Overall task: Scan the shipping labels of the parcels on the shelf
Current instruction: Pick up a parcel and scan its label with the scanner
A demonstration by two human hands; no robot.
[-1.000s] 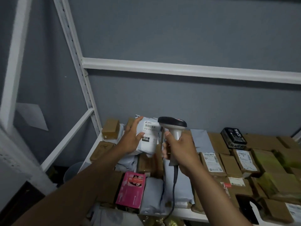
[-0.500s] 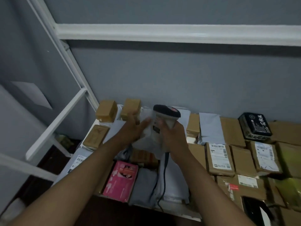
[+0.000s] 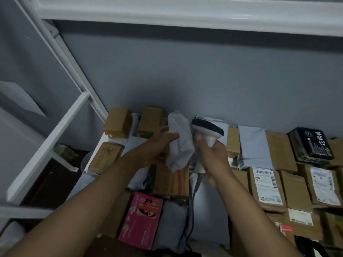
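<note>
A grey wall backs the white metal shelf point(image 3: 96, 145), which is packed with parcels from edge to edge. At its left back corner sit small brown boxes point(image 3: 117, 122); near the front edge lies a pink carton point(image 3: 140, 220). Your left hand point(image 3: 157, 147) holds a soft grey mailer bag point(image 3: 179, 143) lifted above the pile, fingers curled round its crumpled side; no label shows on the face you see. Just beside it, your right hand point(image 3: 213, 156) grips the handle of the corded barcode scanner point(image 3: 207, 134), its head close to the bag. Toward the right edge, labelled cardboard parcels point(image 3: 266, 186) and a black box point(image 3: 310, 144) lie flat. Judging by this spread, most scanning probably remains.
</note>
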